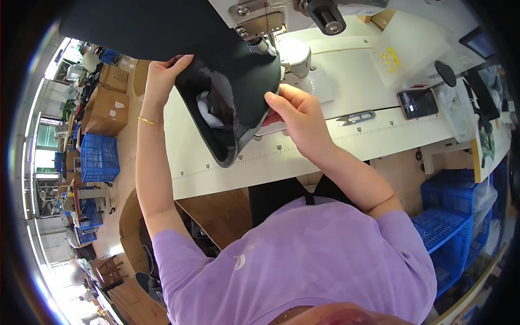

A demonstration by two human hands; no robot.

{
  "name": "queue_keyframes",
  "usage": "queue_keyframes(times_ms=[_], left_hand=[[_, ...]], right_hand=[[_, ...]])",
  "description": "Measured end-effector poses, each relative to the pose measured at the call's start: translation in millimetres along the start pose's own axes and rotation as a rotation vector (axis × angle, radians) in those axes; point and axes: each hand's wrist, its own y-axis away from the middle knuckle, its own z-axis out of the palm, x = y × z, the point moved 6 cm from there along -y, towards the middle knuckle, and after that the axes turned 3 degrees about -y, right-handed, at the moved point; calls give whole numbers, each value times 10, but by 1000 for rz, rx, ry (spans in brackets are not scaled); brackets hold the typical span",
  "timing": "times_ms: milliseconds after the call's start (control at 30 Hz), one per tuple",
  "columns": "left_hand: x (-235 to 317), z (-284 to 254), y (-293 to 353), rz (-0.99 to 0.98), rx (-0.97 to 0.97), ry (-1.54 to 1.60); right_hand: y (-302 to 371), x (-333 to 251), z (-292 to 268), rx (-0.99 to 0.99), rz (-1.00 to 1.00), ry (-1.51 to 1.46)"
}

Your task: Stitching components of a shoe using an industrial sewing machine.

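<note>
A black fabric piece [246, 86] lies under the presser foot [262, 46] of a white sewing machine [290, 16]. Its near end gapes like a pocket, with grey lining and something pale inside that I cannot make out. My left hand [164, 78] pinches the fabric's left edge between thumb and fingers. On the other side, close to the needle area, my right hand [299, 112] is closed on the fabric's right edge, thumb on top. The fabric's rounded lower corner hangs toward the table's front edge between both hands.
Thread snips [356, 118] and a dark phone [417, 104] lie on the white sewing table [211, 181], right of my hand. A ruler strip runs along its front. Blue crates [447, 216] stand at lower right; cartons [105, 108] and another blue crate [99, 157] are at left.
</note>
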Motion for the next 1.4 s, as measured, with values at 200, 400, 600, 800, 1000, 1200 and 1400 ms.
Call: queue_keyframes(times_ms=[200, 400, 600, 800, 1000, 1200, 1400], left_hand=[[109, -91, 232, 5, 173, -26], [292, -64, 377, 56, 203, -86], [289, -98, 441, 52, 231, -86], [330, -121, 560, 35, 313, -82], [638, -110, 761, 115, 450, -231], [845, -92, 883, 149, 546, -370], [899, -74, 909, 173, 585, -408]], right_hand=[[-38, -78, -72, 13, -20, 18], [65, -119, -14, 89, -100, 112], [92, -111, -10, 73, -120, 164], [19, -137, -50, 133, -191, 164], [160, -85, -96, 97, -69, 166], [89, -116, -149, 100, -105, 135], [-27, -139, -234, 153, -65, 161]])
